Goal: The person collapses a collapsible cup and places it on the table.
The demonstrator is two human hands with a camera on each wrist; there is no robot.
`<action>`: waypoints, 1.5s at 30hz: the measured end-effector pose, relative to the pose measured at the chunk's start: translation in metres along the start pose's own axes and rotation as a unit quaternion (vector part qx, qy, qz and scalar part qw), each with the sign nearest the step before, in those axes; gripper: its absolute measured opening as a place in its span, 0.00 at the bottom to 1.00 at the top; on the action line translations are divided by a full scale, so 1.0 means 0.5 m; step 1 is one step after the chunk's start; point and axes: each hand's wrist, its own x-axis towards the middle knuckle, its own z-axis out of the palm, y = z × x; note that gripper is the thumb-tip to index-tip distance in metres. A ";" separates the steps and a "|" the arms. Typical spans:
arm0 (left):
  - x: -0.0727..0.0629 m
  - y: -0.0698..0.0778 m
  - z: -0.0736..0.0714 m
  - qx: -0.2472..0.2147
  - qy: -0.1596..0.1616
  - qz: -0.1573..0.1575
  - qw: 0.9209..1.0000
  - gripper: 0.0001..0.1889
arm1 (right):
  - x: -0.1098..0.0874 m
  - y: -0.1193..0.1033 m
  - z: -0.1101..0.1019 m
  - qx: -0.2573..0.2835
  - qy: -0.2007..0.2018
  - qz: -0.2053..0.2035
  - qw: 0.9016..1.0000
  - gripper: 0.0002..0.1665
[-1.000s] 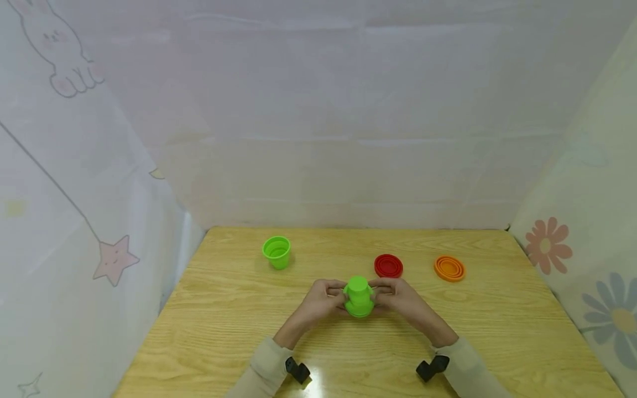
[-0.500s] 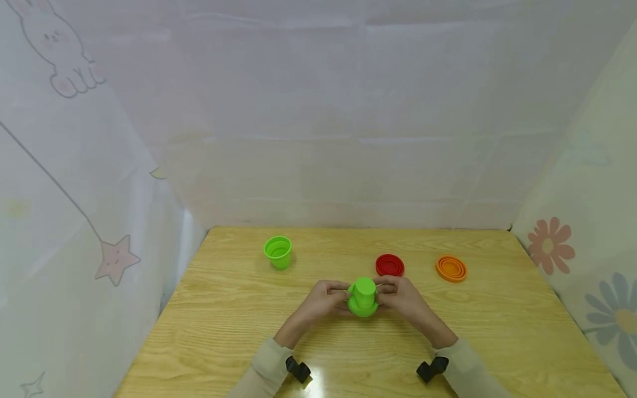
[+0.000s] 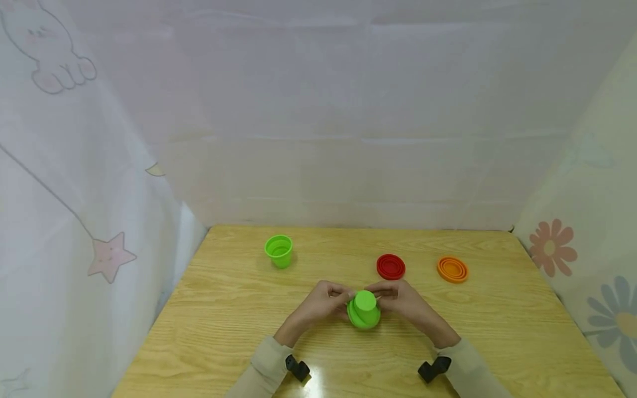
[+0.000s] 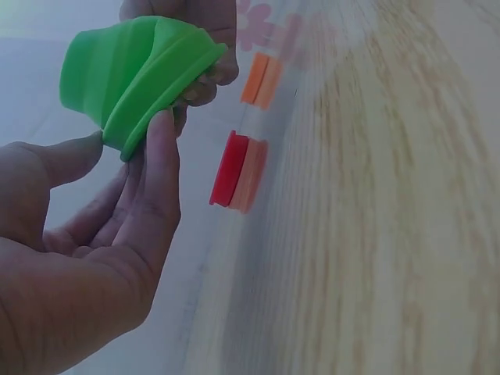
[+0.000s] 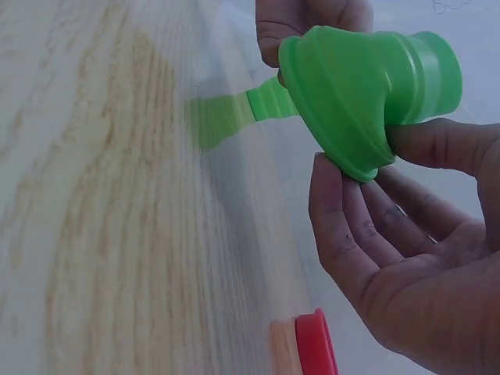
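Both hands hold a green collapsible cup (image 3: 365,310) upside down above the table, its base up and its wide rim below. The left hand (image 3: 322,300) pinches one side of the rim between thumb and fingers, while the right hand (image 3: 405,304) pinches the opposite side. In the left wrist view the green cup (image 4: 144,74) looks lopsided, its wall partly folded near the rim. The right wrist view shows the right thumb against a bent step in the cup's wall (image 5: 351,98), with fingertips under the rim.
A second green cup (image 3: 279,251) stands expanded and upright at the back left of the wooden table (image 3: 224,326). Behind the hands lies a flattened red cup (image 3: 390,267); a flattened orange cup (image 3: 452,270) lies farther right. Printed cloth (image 3: 348,138) hangs around the table.
The held cup has come slightly nearer the person and tilted. Its wall, stepped and more even half a second ago, now bends to one side. The other cups stay put.
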 end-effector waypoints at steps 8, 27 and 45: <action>0.003 0.002 0.003 -0.018 0.009 0.010 1.000 0.17 | -0.005 -0.012 -0.005 0.013 0.007 0.016 1.000 0.25; 0.002 -0.004 0.004 -0.088 0.047 0.002 0.995 0.19 | 0.001 0.007 -0.005 0.151 -0.006 0.070 0.986 0.29; 0.001 -0.007 0.006 0.003 -0.004 -0.015 1.000 0.17 | -0.002 0.001 -0.012 0.062 -0.086 0.020 0.994 0.21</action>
